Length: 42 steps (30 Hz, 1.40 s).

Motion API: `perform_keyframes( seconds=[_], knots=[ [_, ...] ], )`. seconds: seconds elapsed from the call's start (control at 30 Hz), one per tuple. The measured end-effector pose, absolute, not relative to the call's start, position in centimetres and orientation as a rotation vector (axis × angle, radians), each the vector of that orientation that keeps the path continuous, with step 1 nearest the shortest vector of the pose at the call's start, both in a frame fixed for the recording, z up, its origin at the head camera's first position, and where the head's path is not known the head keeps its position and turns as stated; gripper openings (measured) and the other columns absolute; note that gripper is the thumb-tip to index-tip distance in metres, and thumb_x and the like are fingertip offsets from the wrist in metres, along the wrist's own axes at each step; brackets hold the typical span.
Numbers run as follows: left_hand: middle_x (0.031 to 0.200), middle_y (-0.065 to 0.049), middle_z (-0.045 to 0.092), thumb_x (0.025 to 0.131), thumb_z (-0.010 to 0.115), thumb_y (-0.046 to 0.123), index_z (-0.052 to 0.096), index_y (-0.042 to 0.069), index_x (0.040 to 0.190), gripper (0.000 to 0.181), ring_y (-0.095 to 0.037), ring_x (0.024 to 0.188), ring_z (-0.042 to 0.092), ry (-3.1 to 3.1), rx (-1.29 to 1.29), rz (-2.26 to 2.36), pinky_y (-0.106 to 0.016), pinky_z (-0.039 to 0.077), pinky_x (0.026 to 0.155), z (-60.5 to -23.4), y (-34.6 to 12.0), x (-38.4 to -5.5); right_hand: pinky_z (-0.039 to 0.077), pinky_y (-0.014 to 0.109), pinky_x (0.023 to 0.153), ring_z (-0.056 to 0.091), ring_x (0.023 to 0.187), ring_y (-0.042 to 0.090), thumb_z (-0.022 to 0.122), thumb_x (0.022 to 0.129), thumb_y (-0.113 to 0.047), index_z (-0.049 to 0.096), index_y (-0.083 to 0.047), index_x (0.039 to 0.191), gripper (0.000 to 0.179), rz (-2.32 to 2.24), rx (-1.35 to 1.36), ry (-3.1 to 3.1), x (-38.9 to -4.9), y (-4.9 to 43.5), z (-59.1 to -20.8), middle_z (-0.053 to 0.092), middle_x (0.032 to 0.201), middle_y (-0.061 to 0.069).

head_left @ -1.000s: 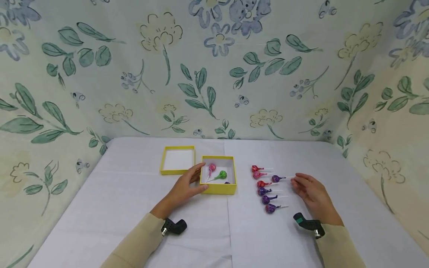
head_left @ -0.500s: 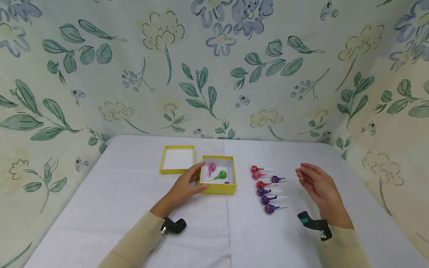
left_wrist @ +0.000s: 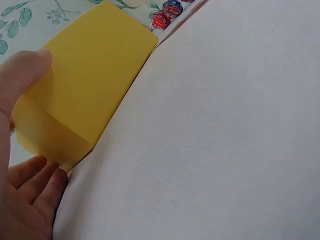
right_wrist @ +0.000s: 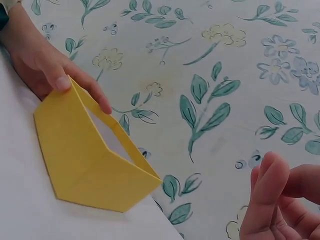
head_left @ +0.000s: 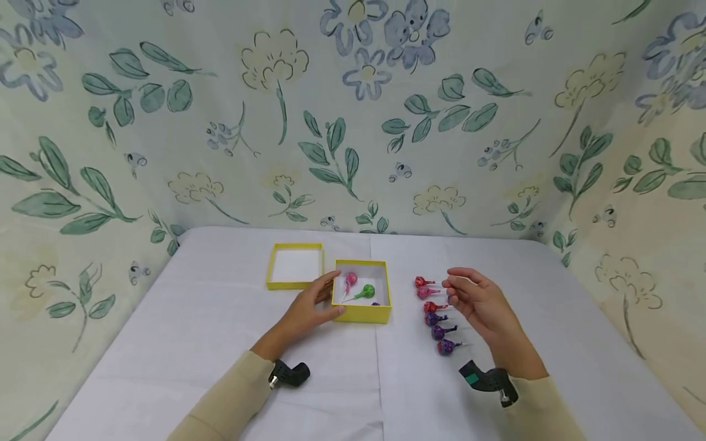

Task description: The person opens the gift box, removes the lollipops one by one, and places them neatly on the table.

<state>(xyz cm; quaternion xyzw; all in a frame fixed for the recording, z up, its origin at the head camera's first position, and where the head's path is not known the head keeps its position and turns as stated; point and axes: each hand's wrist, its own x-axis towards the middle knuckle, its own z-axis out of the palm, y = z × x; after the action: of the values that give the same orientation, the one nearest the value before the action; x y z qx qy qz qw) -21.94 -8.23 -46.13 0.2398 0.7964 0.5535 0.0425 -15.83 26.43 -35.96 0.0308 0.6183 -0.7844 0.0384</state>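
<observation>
In the head view my left hand (head_left: 305, 313) grips the left front corner of an open yellow box (head_left: 363, 313), thumb on its front wall and fingers at its side. A pink lollipop (head_left: 350, 279), a green lollipop (head_left: 366, 291) and a bit of something purple lie inside. My right hand (head_left: 482, 309), fingers loosely bent and holding nothing, hovers over the stick ends of a column of lollipops. Red lollipops (head_left: 429, 307) lie towards the back, purple lollipops (head_left: 439, 332) towards the front. Another purple one is mostly hidden behind the right fingers.
A yellow-edged box lid (head_left: 295, 285) lies behind and left of the box, white inside up. White cloth (head_left: 220, 294) covers the table. A flowered fabric wall (head_left: 364, 153) stands behind it and along both sides.
My right hand left the stick of the out-of-line purple lollipop, drew back to the right, then came left over the column. My left hand stays on the box.
</observation>
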Motion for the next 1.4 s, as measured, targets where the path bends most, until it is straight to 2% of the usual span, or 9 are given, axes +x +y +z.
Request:
perform_keyframes(
  seconds=[0.2, 0.43, 0.7, 0.87, 1.03, 1.17, 1.3, 1.4],
  knots=[
    [0.151, 0.004, 0.036, 0.082, 0.077, 0.037, 0.034, 0.025, 0.150, 0.081, -0.015, 0.135, 0.041, 2.444, 0.712, 1.673, -0.031, 0.037, 0.110, -46.2, -8.2, -21.9, 0.056, 0.022, 0.079, 0.063, 0.082, 0.013, 0.063, 0.095, -0.023, 0.056, -0.007, 0.118, 0.029, -2.315, 0.148, 1.985, -17.6, 22.6, -36.0, 0.064, 0.104, 0.010],
    [0.152, 0.001, 0.034, 0.083, 0.076, 0.036, 0.034, 0.024, 0.150, 0.080, -0.019, 0.137, 0.039, 2.432, 0.766, 1.703, -0.034, 0.037, 0.110, -46.3, -8.2, -21.9, 0.056, 0.023, 0.080, 0.060, 0.084, 0.016, 0.066, 0.093, -0.024, 0.055, -0.004, 0.124, 0.039, -2.264, 0.249, 1.984, -19.8, 19.2, -36.3, 0.062, 0.104, 0.009],
    [0.152, 0.004, 0.034, 0.083, 0.076, 0.037, 0.034, 0.026, 0.149, 0.079, -0.016, 0.136, 0.039, 2.430, 0.761, 1.704, -0.032, 0.037, 0.110, -46.3, -8.3, -21.9, 0.054, 0.033, 0.091, 0.060, 0.091, 0.024, 0.065, 0.093, -0.019, 0.058, -0.002, 0.123, 0.035, -2.166, 0.080, 2.058, -21.2, 15.9, -37.0, 0.061, 0.107, 0.013],
    [0.151, 0.002, 0.037, 0.083, 0.076, 0.034, 0.035, 0.026, 0.149, 0.078, -0.020, 0.136, 0.040, 2.426, 0.778, 1.724, -0.035, 0.038, 0.110, -46.5, -8.2, -22.0, 0.058, 0.028, 0.079, 0.063, 0.091, 0.035, 0.066, 0.092, -0.016, 0.064, -0.004, 0.113, 0.024, -2.000, -0.092, 2.285, -22.1, 13.9, -38.0, 0.064, 0.101, 0.015],
    [0.151, 0.007, 0.036, 0.084, 0.076, 0.037, 0.034, 0.030, 0.148, 0.077, -0.016, 0.136, 0.039, 2.422, 0.751, 1.709, -0.033, 0.038, 0.109, -46.6, -8.2, -22.1, 0.058, 0.028, 0.072, 0.060, 0.091, 0.041, 0.064, 0.094, -0.014, 0.064, -0.002, 0.111, 0.021, -1.767, -0.341, 2.533, -22.6, 12.6, -38.8, 0.065, 0.100, 0.019],
    [0.150, 0.007, 0.036, 0.084, 0.075, 0.036, 0.034, 0.029, 0.148, 0.077, -0.016, 0.136, 0.040, 2.429, 0.758, 1.712, -0.032, 0.039, 0.109, -46.5, -8.1, -22.1, 0.057, 0.028, 0.069, 0.061, 0.088, 0.039, 0.064, 0.094, -0.015, 0.066, -0.005, 0.110, 0.019, -1.693, -0.406, 2.596, -22.8, 12.1, -39.0, 0.067, 0.098, 0.014],
    [0.151, 0.004, 0.036, 0.084, 0.075, 0.036, 0.034, 0.028, 0.148, 0.077, -0.019, 0.136, 0.040, 2.432, 0.773, 1.713, -0.033, 0.039, 0.108, -46.5, -8.0, -22.1, 0.056, 0.025, 0.067, 0.061, 0.082, 0.025, 0.066, 0.092, -0.016, 0.067, -0.011, 0.108, 0.016, -1.553, -0.412, 2.728, -23.0, 12.0, -39.0, 0.067, 0.094, 0.002],
    [0.151, 0.005, 0.036, 0.084, 0.075, 0.037, 0.034, 0.028, 0.148, 0.077, -0.019, 0.136, 0.040, 2.429, 0.765, 1.711, -0.033, 0.039, 0.109, -46.4, -8.0, -22.0, 0.056, 0.026, 0.071, 0.060, 0.083, 0.015, 0.068, 0.091, -0.017, 0.068, -0.014, 0.107, 0.016, -1.408, -0.452, 2.841, -23.1, 12.2, -38.9, 0.067, 0.094, -0.005]
  ],
)
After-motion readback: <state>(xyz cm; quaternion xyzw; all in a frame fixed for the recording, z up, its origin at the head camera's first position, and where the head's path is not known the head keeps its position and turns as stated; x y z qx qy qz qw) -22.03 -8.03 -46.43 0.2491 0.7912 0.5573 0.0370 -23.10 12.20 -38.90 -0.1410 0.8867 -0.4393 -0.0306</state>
